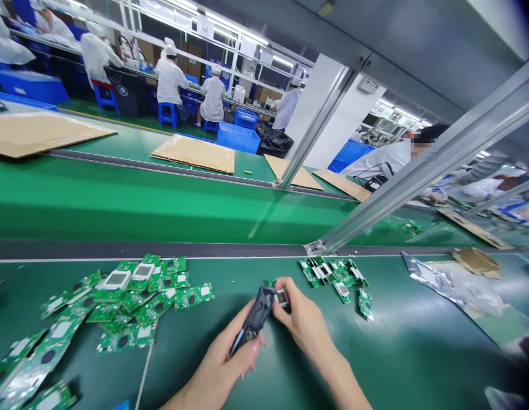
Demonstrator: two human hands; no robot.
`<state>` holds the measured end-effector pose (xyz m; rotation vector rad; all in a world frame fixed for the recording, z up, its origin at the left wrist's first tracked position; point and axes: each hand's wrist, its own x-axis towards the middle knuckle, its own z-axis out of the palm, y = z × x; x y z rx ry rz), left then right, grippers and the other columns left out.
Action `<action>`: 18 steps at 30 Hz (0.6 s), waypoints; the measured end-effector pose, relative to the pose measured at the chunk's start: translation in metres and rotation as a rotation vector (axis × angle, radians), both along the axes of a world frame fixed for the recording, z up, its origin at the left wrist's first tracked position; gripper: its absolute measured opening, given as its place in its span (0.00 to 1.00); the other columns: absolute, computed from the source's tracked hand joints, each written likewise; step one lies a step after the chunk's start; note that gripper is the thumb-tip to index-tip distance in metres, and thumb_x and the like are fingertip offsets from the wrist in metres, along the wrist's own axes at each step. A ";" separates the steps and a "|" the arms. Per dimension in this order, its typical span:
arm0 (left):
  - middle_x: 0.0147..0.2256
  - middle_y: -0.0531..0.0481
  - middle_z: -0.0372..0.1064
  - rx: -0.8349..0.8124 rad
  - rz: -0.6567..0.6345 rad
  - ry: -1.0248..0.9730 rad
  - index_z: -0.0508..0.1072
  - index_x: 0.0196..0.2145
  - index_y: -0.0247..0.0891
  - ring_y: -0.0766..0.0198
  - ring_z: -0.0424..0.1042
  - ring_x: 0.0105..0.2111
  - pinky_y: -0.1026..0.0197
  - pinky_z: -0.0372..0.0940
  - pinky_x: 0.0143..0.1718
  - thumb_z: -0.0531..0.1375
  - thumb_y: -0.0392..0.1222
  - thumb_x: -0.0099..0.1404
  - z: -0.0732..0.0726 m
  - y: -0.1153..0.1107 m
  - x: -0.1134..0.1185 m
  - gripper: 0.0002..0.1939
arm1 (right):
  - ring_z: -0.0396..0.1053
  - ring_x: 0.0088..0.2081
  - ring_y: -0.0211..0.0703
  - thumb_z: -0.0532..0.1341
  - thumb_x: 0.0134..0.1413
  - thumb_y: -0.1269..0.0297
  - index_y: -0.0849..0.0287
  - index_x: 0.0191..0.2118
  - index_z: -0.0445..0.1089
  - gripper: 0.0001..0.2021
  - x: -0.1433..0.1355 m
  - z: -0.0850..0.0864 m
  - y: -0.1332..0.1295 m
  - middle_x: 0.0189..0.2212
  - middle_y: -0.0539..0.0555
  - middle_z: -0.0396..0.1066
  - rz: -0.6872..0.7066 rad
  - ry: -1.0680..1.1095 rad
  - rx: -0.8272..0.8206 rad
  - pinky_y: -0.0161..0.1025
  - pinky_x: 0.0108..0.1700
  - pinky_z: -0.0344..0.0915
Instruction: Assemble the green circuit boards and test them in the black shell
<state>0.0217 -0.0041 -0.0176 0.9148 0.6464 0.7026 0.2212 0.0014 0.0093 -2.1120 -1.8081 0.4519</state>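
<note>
My left hand (224, 356) is wrapped round a long black plastic casing (259, 312), tilted with its upper end away from me. Close by on the right, my right hand (307, 324) pinches a green circuit board (270, 282) that carries a white-framed square part (282, 297). The fingers hide much of this board, and its edge comes near the casing's top; whether they touch I cannot tell. A loose heap of green circuit boards (157, 307) lies left of my hands, two with white-framed parts on top. A smaller group of boards (343, 272) lies to the right.
A metal post (392, 171) rises from the bench's back edge at right. Behind runs a green conveyor belt (119, 208), with cardboard sheets (196, 152) beyond it. Plastic bags (473, 290) lie far right. People in white coats sit at benches across the room.
</note>
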 end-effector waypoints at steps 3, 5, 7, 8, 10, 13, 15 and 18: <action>0.38 0.44 0.71 -0.002 -0.013 0.043 0.63 0.63 0.40 0.65 0.63 0.27 0.62 0.58 0.28 0.61 0.61 0.62 0.001 -0.016 -0.016 0.37 | 0.66 0.24 0.41 0.57 0.60 0.55 0.52 0.41 0.61 0.09 0.001 -0.004 0.010 0.25 0.46 0.67 0.024 -0.061 0.060 0.35 0.28 0.60; 0.35 0.44 0.71 -0.036 -0.003 0.039 0.66 0.62 0.39 0.66 0.62 0.25 0.62 0.56 0.27 0.61 0.64 0.61 0.001 -0.025 -0.025 0.38 | 0.71 0.33 0.49 0.61 0.56 0.49 0.52 0.47 0.64 0.18 -0.003 -0.003 0.016 0.34 0.53 0.70 -0.004 -0.103 0.200 0.40 0.31 0.66; 0.32 0.44 0.71 -0.074 0.012 0.015 0.69 0.60 0.38 0.69 0.60 0.23 0.62 0.53 0.26 0.60 0.66 0.60 0.002 -0.030 -0.032 0.38 | 0.70 0.45 0.56 0.65 0.53 0.49 0.54 0.52 0.65 0.24 -0.016 0.000 0.021 0.44 0.60 0.69 -0.008 -0.097 0.358 0.49 0.41 0.70; 0.31 0.44 0.71 -0.091 0.027 0.002 0.70 0.58 0.38 0.69 0.59 0.22 0.63 0.51 0.25 0.60 0.67 0.59 0.003 -0.031 -0.034 0.38 | 0.69 0.49 0.57 0.65 0.54 0.52 0.53 0.54 0.65 0.24 -0.025 0.000 0.023 0.48 0.61 0.68 0.043 -0.057 0.404 0.52 0.46 0.69; 0.29 0.45 0.71 -0.114 0.066 -0.018 0.71 0.57 0.36 0.70 0.59 0.20 0.64 0.50 0.23 0.60 0.67 0.59 0.004 -0.030 -0.035 0.38 | 0.66 0.55 0.53 0.63 0.59 0.60 0.50 0.58 0.64 0.21 -0.048 0.000 0.028 0.53 0.59 0.68 0.260 0.091 0.394 0.54 0.56 0.65; 0.28 0.45 0.71 -0.117 0.161 -0.034 0.68 0.59 0.34 0.70 0.61 0.18 0.65 0.51 0.20 0.59 0.67 0.60 0.003 -0.024 -0.035 0.40 | 0.59 0.63 0.49 0.62 0.59 0.67 0.45 0.63 0.60 0.27 -0.081 -0.008 0.036 0.59 0.54 0.66 0.570 0.316 0.260 0.55 0.65 0.56; 0.26 0.46 0.70 -0.105 0.239 -0.039 0.64 0.61 0.34 0.69 0.61 0.17 0.65 0.54 0.19 0.59 0.65 0.61 0.003 -0.021 -0.035 0.40 | 0.62 0.61 0.49 0.62 0.58 0.69 0.47 0.60 0.64 0.25 -0.093 -0.014 0.040 0.57 0.54 0.69 0.598 0.414 0.248 0.56 0.65 0.54; 0.28 0.48 0.69 -0.081 0.386 -0.054 0.59 0.63 0.35 0.67 0.63 0.20 0.64 0.58 0.21 0.60 0.60 0.63 0.003 -0.015 -0.036 0.38 | 0.70 0.48 0.47 0.61 0.56 0.70 0.54 0.47 0.73 0.13 -0.095 -0.017 0.042 0.44 0.55 0.75 0.452 0.548 0.280 0.48 0.54 0.64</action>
